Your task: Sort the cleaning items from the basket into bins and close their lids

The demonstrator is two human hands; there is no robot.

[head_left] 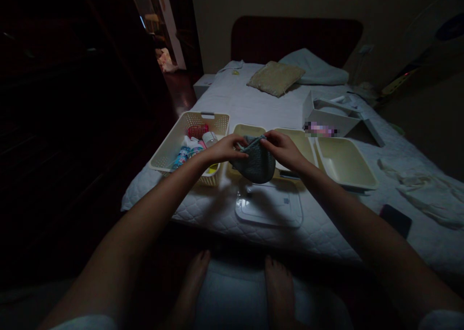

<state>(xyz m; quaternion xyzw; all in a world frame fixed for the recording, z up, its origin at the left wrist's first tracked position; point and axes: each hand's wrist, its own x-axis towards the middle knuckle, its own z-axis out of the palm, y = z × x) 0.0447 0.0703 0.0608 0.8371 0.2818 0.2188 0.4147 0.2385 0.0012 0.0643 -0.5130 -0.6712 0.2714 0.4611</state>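
Observation:
A small grey-green pouch of soft textured cloth (258,162) hangs between my two hands, above the bed's front edge. My left hand (232,148) pinches its upper left edge with thumb and fingers. On the other side my right hand (278,146) grips the gathered top edge. Whatever may be inside the pouch is hidden. Just below it lies a clear plastic lid (270,207) on the quilted cover. Partly behind my hands stand cream plastic bins, one at the left (248,128) and one in the middle (300,144).
A cream perforated basket (163,151) at the left holds bottles and packets. To the right are another cream bin (346,163), a dark phone-like slab (396,220) and a crumpled cloth (427,190). Farther back sit an open white box (335,120) and a pillow (275,78).

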